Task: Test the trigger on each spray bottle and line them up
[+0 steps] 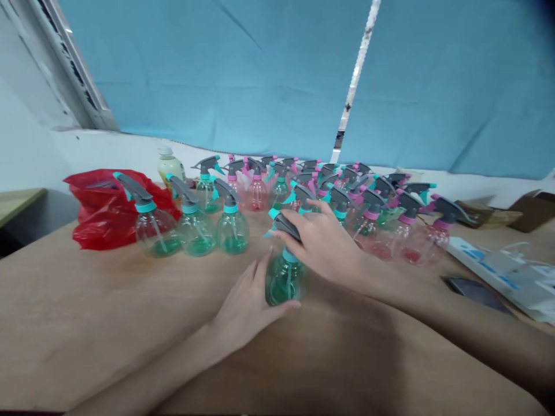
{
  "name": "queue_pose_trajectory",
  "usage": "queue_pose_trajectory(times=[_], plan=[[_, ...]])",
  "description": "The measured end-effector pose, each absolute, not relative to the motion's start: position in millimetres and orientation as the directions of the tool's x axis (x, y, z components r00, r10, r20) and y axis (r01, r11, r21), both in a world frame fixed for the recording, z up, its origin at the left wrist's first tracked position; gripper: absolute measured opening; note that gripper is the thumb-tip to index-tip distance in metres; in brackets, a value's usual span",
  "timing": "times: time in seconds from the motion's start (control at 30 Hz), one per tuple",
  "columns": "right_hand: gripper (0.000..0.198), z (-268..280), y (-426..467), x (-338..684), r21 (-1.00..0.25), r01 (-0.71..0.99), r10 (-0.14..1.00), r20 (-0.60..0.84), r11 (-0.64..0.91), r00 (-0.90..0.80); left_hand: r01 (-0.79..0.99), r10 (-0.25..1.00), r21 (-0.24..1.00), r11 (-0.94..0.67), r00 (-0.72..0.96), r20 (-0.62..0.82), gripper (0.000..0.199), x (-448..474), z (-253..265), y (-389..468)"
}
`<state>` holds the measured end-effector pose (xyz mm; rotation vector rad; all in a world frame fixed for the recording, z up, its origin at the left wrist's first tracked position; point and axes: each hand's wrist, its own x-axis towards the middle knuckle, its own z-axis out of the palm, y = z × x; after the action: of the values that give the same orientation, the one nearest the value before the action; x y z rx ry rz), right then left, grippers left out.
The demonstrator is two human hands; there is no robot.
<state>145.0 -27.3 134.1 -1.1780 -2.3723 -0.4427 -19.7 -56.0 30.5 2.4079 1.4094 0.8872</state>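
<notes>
A green spray bottle (284, 283) with a teal collar and grey trigger head is between my two hands over the middle of the table. My left hand (249, 300) wraps the round body from the left and below. From above, my right hand (323, 237) grips the sprayer head (287, 225), hiding part of it. Left of them stand three upright green spray bottles: the nearest one (233, 230), a middle one (197, 234) and an outer one (156, 231). Behind and right of my hands, several pink and green spray bottles (414, 245) crowd together.
A red plastic bag (102, 225) lies at the left, with a capped bottle of pale liquid (169, 164) behind it. On the right are a dark phone (477, 293), a white-and-blue box (481, 263) and cardboard (531, 214). A blue curtain (238, 75) hangs behind the table (108, 323).
</notes>
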Motion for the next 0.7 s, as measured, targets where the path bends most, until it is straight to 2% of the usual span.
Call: queue_pose_trajectory(times=[0.1, 0.17, 0.27, 0.37, 0.5, 0.57, 0.7], plan=[[0.036, 136, -40, 161, 0.023, 0.800, 0.679, 0.515, 0.599, -0.523, 0.639, 0.852, 0.564, -0.523, 0.376, 0.363, 0.083, -2, 26, -60], [0.036, 138, -45, 175, -0.079, 0.786, 0.715, 0.480, 0.613, -0.509, 0.592, 0.853, 0.615, -0.521, 0.393, 0.344, 0.081, 8, 25, -62], [0.036, 139, -51, 202, -0.374, 0.691, 0.784, 0.341, 0.619, -0.519, 0.537, 0.841, 0.655, -0.531, 0.428, 0.330, 0.080, 21, 25, -64], [0.041, 129, -54, 228, -0.614, 0.499, 0.771, 0.320, 0.611, -0.550, 0.478, 0.809, 0.670, -0.568, 0.477, 0.345, 0.081, 30, 24, -63], [0.056, 102, -52, 244, -0.684, 0.435, 0.792, 0.366, 0.585, -0.489, 0.435, 0.791, 0.689, -0.580, 0.505, 0.346, 0.085, 44, 21, -59], [0.055, 90, -49, 243, -0.740, 0.407, 0.827, 0.361, 0.536, -0.431, 0.434, 0.783, 0.683, -0.588, 0.519, 0.343, 0.084, 53, 20, -59], [0.039, 83, -44, 237, -0.837, 0.266, 0.866, 0.399, 0.478, -0.301, 0.439, 0.771, 0.673, -0.595, 0.547, 0.326, 0.081, 72, 21, -56]])
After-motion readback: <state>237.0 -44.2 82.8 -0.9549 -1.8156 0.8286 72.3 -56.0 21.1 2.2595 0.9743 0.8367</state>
